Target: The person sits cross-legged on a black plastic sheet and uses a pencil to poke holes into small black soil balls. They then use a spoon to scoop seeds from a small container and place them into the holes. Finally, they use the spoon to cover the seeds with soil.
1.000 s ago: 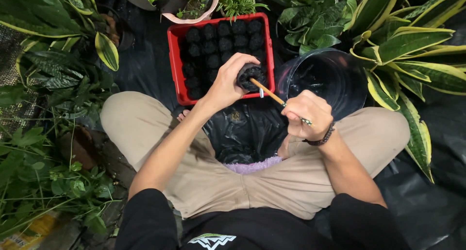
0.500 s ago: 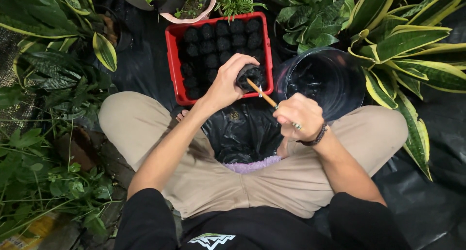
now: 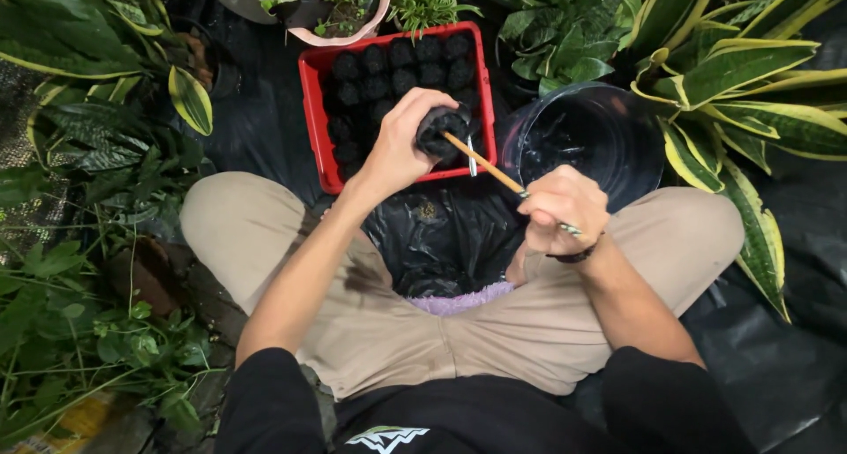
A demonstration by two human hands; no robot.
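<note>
The left hand (image 3: 395, 150) grips a small black soil-filled pot (image 3: 441, 129), tilted, above the red tray (image 3: 314, 119). The right hand (image 3: 565, 211) pinches a thin wooden stick (image 3: 483, 164), its tip touching the pot's soil, between both hands.

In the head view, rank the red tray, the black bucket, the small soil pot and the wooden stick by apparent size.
1. red tray
2. black bucket, nearly the tray's size
3. wooden stick, long but thin
4. small soil pot, held in the left hand

The stick (image 3: 481, 161) between the hands looks like smooth, pale wood, its tip in a matt, crumbly black pot (image 3: 441, 129). Behind them the red tray (image 3: 314, 110) is glossy plastic. The black sheet (image 3: 441, 242) beneath is shiny, wrinkled plastic.
</note>
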